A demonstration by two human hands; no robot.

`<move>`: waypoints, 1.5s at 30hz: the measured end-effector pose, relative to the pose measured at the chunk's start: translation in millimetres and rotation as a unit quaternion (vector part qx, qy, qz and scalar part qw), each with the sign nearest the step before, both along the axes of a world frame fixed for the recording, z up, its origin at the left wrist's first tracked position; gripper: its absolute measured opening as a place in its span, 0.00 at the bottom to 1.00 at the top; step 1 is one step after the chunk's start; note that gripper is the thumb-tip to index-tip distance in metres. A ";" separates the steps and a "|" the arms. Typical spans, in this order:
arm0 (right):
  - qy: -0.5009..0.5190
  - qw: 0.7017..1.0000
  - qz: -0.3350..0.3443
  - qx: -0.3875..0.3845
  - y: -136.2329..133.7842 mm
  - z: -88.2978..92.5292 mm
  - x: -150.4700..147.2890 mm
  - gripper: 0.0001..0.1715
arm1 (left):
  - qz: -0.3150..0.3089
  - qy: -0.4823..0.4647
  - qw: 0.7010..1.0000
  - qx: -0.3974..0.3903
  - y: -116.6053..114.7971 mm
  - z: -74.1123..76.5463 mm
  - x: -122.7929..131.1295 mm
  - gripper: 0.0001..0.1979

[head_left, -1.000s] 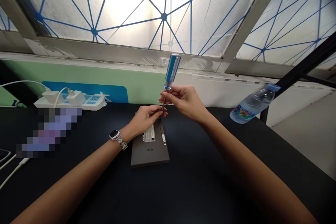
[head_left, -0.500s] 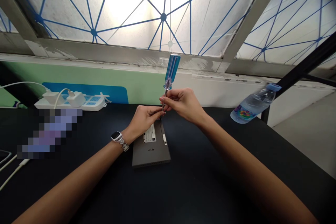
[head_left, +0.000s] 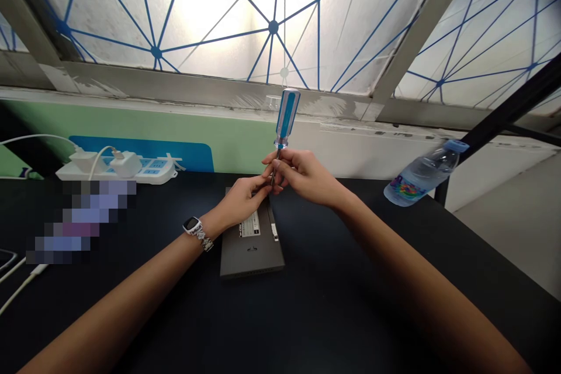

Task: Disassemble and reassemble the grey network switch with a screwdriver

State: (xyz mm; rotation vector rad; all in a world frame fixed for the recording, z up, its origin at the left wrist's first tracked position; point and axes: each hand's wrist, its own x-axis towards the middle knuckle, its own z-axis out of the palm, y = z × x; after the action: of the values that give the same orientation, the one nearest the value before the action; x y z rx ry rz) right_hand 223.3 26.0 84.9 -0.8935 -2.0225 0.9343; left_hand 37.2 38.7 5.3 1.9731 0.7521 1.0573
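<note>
A screwdriver (head_left: 287, 115) with a clear and blue striped handle stands nearly upright, leaning slightly right at the top. My right hand (head_left: 309, 175) pinches its metal shaft below the handle. Bent over the far end of a flat grey electronic box (head_left: 239, 260), my left hand (head_left: 241, 201) has thumb and forefinger closed around the shaft's lower end. Fingers hide the screwdriver's tip and the far part of the box. On the box's upper face are a white label (head_left: 250, 226) and a narrow slot with a pale piece (head_left: 274, 232) along the right side.
A white power strip (head_left: 151, 174) with two plugged chargers lies at the back left. A water bottle (head_left: 423, 178) leans against a black frame bar at the right. Cables and a blurred-out patch are on the black table (head_left: 307, 315). Behind it rises a window.
My right fingers have shifted slightly on the shaft, and the screwdriver handle has turned a little about its axis. The box stays in place.
</note>
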 end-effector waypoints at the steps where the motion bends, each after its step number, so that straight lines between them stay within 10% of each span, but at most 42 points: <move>1: 0.006 1.000 0.000 -0.011 -0.1 -0.4 0.2 0.11 | -0.004 -0.003 1.000 -0.007 -0.1 -0.5 0.0 0.12; 8: 0.016 0.994 -0.107 0.014 2.1 -1.6 0.2 0.17 | 0.022 -0.010 1.000 -0.006 -3.2 -3.1 -1.1 0.13; 45: -0.002 0.996 -0.076 0.042 -3.6 0.1 -2.3 0.10 | 0.042 0.000 0.999 -0.002 -0.2 0.7 -2.1 0.10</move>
State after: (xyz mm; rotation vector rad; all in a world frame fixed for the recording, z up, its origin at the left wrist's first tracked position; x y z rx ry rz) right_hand 221.1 22.4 85.0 -0.9873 -1.9521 0.7586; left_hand 35.1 38.5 6.0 1.9534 0.8426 1.1033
